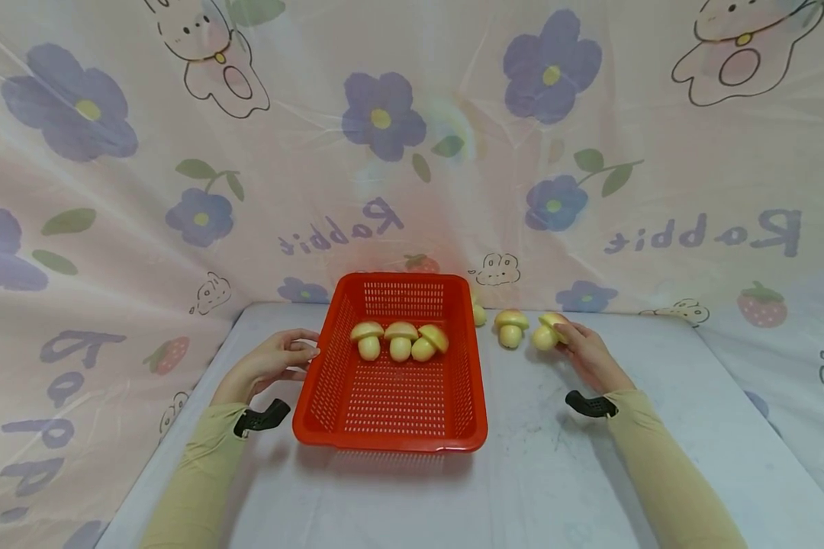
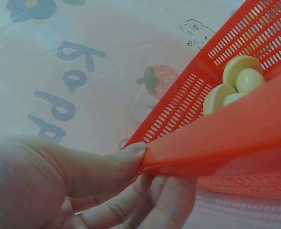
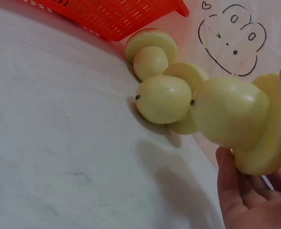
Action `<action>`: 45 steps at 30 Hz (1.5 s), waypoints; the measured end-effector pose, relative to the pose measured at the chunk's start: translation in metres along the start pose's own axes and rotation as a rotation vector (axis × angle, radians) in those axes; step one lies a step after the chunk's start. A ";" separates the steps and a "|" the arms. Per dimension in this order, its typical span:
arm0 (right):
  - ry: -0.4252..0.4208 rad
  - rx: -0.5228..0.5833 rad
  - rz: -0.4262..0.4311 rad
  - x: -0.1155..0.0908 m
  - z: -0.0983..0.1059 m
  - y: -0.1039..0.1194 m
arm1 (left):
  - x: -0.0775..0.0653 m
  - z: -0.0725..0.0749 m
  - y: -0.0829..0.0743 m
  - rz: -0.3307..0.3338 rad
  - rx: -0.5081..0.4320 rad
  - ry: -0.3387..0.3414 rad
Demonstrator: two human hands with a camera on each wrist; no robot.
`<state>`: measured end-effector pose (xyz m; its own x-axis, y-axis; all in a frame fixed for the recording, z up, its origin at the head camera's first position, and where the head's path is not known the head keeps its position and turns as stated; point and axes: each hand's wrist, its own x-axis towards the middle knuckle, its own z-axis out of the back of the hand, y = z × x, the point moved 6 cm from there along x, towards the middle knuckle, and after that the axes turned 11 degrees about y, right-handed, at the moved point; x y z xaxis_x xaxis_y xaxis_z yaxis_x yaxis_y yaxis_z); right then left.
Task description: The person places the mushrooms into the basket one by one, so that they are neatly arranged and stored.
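A red plastic basket (image 1: 391, 442) with slotted walls stands at the middle of the table. Several toy mushrooms lie inside it, among them one on the left (image 1: 368, 347) and a tilted one on the right (image 1: 423, 349). My left hand (image 1: 271, 364) pinches the basket's left rim (image 2: 216, 138), thumb above and fingers beneath. To the right of the basket, my right hand (image 1: 592, 358) holds another toy mushroom (image 3: 233, 112) by its cap, the pale stem turned away from the palm. Some of the right fingers are cut off in the right wrist view.
Beside the held mushroom, another mushroom (image 1: 511, 329) lies on the white tabletop (image 1: 542, 473). One more (image 1: 479, 314) is partly hidden behind the basket's right wall. A printed curtain (image 1: 453, 191) hangs along the back and sides of the table.
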<state>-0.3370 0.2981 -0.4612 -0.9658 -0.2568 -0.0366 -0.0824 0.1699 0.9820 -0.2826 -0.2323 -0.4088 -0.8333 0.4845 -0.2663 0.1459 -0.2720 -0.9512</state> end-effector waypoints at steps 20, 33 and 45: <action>0.116 0.033 0.079 0.001 -0.036 0.024 | -0.001 -0.001 0.000 0.007 0.002 -0.006; 0.153 -0.082 0.042 0.004 -0.065 0.042 | 0.000 -0.001 0.001 0.006 -0.009 -0.010; 0.217 -0.189 0.022 0.004 -0.091 0.066 | 0.001 -0.001 0.001 -0.006 -0.005 0.001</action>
<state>-0.3237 0.2214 -0.3794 -0.8901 -0.4557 0.0059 0.0050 0.0031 1.0000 -0.2827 -0.2317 -0.4098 -0.8335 0.4871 -0.2607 0.1433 -0.2652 -0.9535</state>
